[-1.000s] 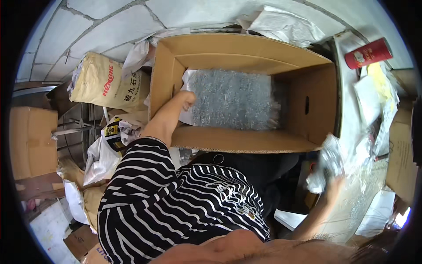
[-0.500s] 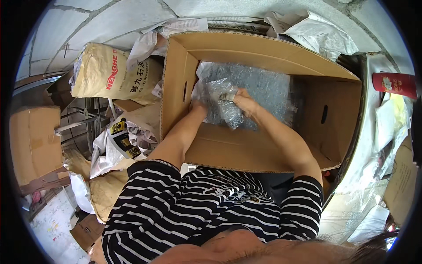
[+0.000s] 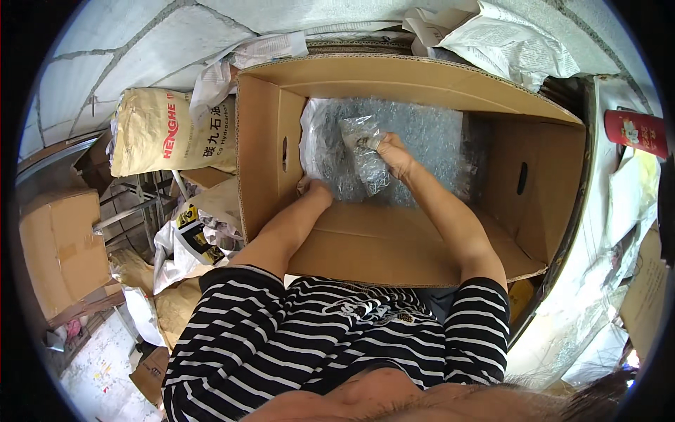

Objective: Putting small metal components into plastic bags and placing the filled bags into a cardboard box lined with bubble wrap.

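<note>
A clear bundle (image 3: 369, 171) pinched in the right hand (image 3: 395, 156) is inside a carton (image 3: 394, 243), over a plastic layer (image 3: 425, 141), the left hand (image 3: 316, 193), grip too hidden to tell, near the left wall (image 3: 261, 162), a tan sack (image 3: 144, 137) outside.

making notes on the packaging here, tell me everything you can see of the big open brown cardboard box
The big open brown rectangular cardboard box looks corrugated along its rim. It stands open side up, long sides running left to right, in front of the person. Each short end wall has a dark slot. Crinkled clear plastic sheeting lies inside, with a white sheet at the left. The left hand is inside near the left wall, contact unclear; the right hand grips a clear plastic bundle.
</note>
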The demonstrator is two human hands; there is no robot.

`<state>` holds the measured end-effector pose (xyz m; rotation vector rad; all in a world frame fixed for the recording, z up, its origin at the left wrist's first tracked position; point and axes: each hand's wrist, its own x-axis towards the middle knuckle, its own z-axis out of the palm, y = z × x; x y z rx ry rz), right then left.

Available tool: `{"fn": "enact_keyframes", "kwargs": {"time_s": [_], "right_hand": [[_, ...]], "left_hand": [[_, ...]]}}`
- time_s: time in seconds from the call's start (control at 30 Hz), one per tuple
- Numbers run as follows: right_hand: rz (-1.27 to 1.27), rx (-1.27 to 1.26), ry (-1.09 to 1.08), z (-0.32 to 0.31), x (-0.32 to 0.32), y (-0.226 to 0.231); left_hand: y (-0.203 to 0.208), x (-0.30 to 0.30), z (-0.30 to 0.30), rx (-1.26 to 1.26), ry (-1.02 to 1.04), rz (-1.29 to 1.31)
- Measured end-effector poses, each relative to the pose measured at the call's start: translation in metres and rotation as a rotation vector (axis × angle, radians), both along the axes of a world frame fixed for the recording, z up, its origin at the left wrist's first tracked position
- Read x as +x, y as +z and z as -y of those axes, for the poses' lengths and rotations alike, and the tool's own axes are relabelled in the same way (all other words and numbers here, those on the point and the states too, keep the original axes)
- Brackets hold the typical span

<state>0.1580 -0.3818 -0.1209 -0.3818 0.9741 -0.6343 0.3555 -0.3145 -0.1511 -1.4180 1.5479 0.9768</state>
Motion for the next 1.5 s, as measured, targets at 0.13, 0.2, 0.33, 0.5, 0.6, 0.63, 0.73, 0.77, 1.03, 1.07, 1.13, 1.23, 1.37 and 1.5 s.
{"fn": "enact_keyframes", "kwargs": {"time_s": [0.13, 0.2, 0.33, 0.5, 0.6, 0.63, 0.73, 0.77, 1.03, 1.07, 1.13, 1.23, 1.37, 1.5], "right_hand": [[0.033, -0.051, 0.124, -0.005, 0.044, 0.013], [0.039, 0.01, 0.048, -0.009, 0.019, 0.004], [0.021, -0.055, 0.093, -0.012, 0.041, -0.001], [0.094, 0.035, 0.148, -0.014, 0.05, -0.027], [0.084, 0.037, 0.205, -0.018, 0.087, -0.033], [0.057, 0.062, 0.155, -0.023, 0.076, -0.047], [0.032, 0.016, 0.115, -0.025, 0.095, -0.042], [0.11, 0.05, 0.066, -0.024, 0.101, -0.046], [0.184, 0.159, 0.0, -0.061, 0.14, -0.087], [0.175, 0.127, -0.001, -0.066, 0.14, -0.089], [0.153, 0.11, -0.022, -0.07, 0.135, -0.095], [-0.016, 0.115, -0.185, -0.069, 0.143, -0.088], [-0.45, -0.318, 0.036, -0.077, 0.153, -0.096], [-0.557, -0.494, 0.235, -0.075, 0.154, -0.064]], "left_hand": [[-0.062, 0.085, -0.029, -0.092, -0.113, 0.017], [0.015, 0.015, 0.001, -0.113, -0.233, -0.038], [-0.025, 0.06, 0.001, -0.096, -0.364, -0.161], [-0.054, 0.086, 0.048, 0.113, 0.211, -0.205], [-0.097, 0.116, 0.037, 0.07, 0.74, -0.176], [-0.077, 0.083, 0.048, -0.156, 0.999, -0.238], [-0.045, 0.075, 0.062, -0.338, 1.492, -0.339], [-0.041, 0.075, 0.066, -0.231, 1.706, -0.397], [-0.088, 0.114, 0.079, -0.282, 1.671, -0.486], [-0.09, 0.115, 0.078, -0.373, 1.608, -0.455], [-0.081, 0.092, 0.076, -0.38, 1.468, -0.343], [-0.049, 0.068, 0.066, -0.401, 1.276, -0.272], [-0.066, 0.077, 0.053, -0.559, 1.234, -0.388], [-0.086, 0.099, 0.049, -0.629, 1.266, -0.369]]}}
